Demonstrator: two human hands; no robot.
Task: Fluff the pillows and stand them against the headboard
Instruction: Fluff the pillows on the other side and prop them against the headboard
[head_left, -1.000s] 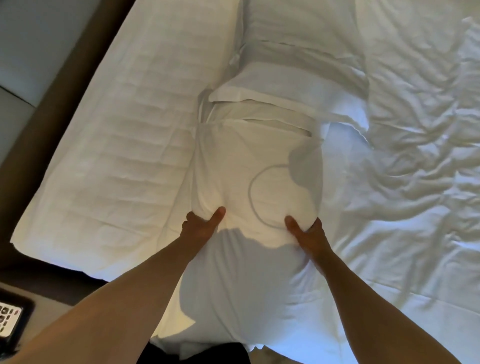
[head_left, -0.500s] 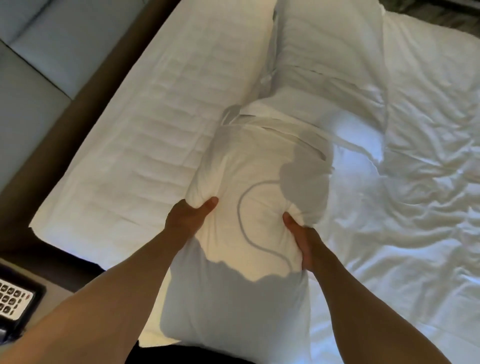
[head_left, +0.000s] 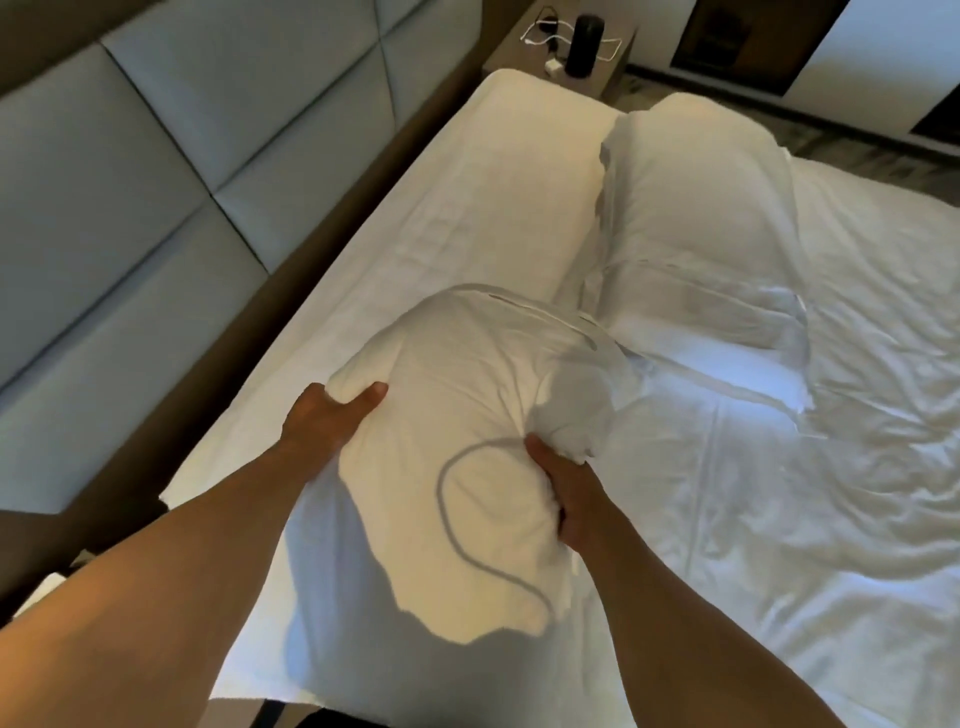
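**Q:** How far along were you just then?

**A:** Barely begun, I'd judge. Neither pillow stood against the headboard (head_left: 156, 171). I had the near pillow (head_left: 447, 499) between both hands, and the far pillow (head_left: 696, 244) lay flat on the bed, untouched as far as I could tell.

**Q:** What were your hands doing?

**A:** My left hand (head_left: 324, 415) was clamped on the pillow edge nearer the headboard, thumb on top and the fingers curled under, out of sight. My right hand (head_left: 563, 493) was bunched tight into the edge away from the headboard, gathering a fistful of case and filling.

**Q:** Where was that pillow?

**A:** Out from the headboard, over the strip of mattress (head_left: 467, 218) that runs along it. Its far end seemed raised off the sheet; whether the near end rested on the bed, I couldn't tell.

**Q:** And how did it look?

**A:** White, soft, pinched into a waist where I squeezed, creases fanning from my right grip. A thin looping shadow crossed its top, and a deeper shadow covered its near end. It wanted more plumping before standing up.
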